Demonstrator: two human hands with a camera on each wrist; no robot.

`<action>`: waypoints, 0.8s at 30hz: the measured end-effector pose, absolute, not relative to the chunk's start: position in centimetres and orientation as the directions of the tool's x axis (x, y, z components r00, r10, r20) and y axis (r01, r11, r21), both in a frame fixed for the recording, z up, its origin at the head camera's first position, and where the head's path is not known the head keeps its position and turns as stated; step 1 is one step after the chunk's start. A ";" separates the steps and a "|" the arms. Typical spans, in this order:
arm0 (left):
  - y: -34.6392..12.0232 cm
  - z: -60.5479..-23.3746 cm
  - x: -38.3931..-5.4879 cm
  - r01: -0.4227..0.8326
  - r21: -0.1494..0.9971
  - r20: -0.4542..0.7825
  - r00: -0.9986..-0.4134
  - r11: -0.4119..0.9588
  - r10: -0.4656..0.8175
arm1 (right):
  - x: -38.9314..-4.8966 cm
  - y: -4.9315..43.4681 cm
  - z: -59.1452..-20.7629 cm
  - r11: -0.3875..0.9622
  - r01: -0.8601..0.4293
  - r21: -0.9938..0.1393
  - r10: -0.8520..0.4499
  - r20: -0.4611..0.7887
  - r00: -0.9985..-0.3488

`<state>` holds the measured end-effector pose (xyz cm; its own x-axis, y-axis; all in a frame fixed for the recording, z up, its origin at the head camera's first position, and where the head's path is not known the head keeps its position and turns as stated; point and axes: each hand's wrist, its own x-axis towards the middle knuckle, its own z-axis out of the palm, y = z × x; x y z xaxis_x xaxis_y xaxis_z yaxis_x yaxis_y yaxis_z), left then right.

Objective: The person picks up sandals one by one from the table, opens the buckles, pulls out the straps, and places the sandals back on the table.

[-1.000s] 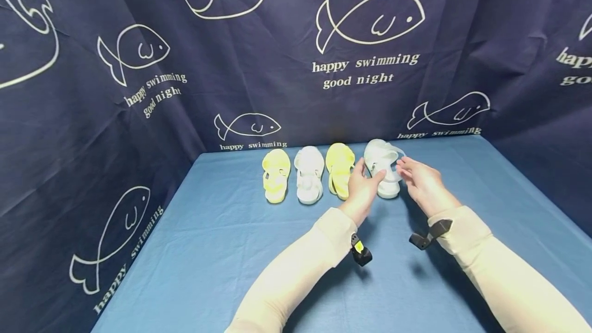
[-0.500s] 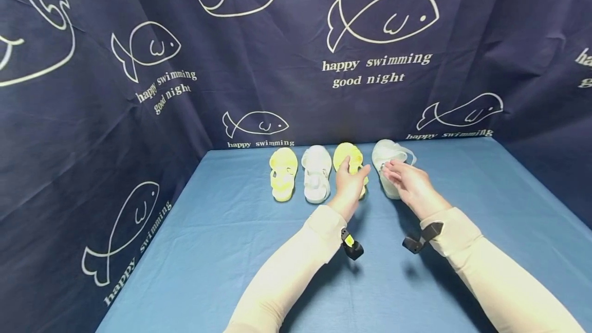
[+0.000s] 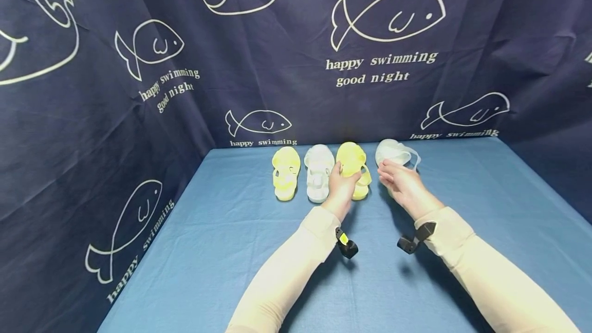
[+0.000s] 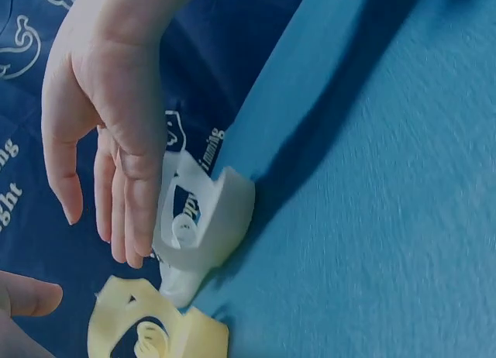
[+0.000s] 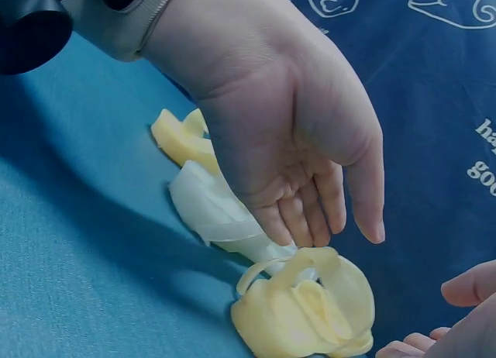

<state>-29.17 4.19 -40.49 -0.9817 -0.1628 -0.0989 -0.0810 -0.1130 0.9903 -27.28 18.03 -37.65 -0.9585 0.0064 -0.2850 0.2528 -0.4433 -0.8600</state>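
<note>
Two yellow sandals (image 3: 286,173) and two white sandals (image 3: 319,172) stand alternately in one row on the blue table (image 3: 208,251), yellow first from the left. Two hands, fingers extended, hold nothing: the left hand (image 3: 341,189) at the second yellow sandal's (image 3: 353,160) left edge, contact undetermined; the right hand (image 3: 404,185) in front of the second white sandal (image 3: 390,151). One second earlier, both hands flanked that white sandal.
</note>
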 end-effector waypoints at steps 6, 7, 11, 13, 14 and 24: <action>3.9 -41.3 -29.9 -0.129 0.988 -0.142 -0.975 -0.083 -0.169 | -27.9 16.9 -38.5 -0.210 0.355 -0.911 0.058 -0.375 -0.925; 3.9 -41.4 -30.0 -0.134 0.988 -0.146 -0.975 -0.080 -0.169 | -28.0 16.7 -38.7 -0.190 0.368 -0.910 0.068 -0.386 -0.920; 3.9 -41.7 -30.1 -0.160 0.985 -0.167 -0.973 -0.059 -0.156 | -28.3 16.0 -39.4 -0.149 0.393 -0.907 0.071 -0.406 -0.911; 3.9 -41.9 -30.0 -0.171 0.984 -0.176 -0.973 -0.050 -0.151 | -28.4 15.6 -39.7 -0.152 0.394 -0.907 0.066 -0.407 -0.911; 3.9 -41.9 -30.0 -0.177 0.983 -0.182 -0.972 -0.046 -0.150 | -28.4 15.5 -39.8 -0.160 0.392 -0.906 0.066 -0.406 -0.911; 3.9 -42.7 -30.0 -0.161 0.986 -0.165 -0.977 -0.041 -0.134 | -28.5 15.4 -40.4 -0.188 0.399 -0.897 0.048 -0.415 -0.909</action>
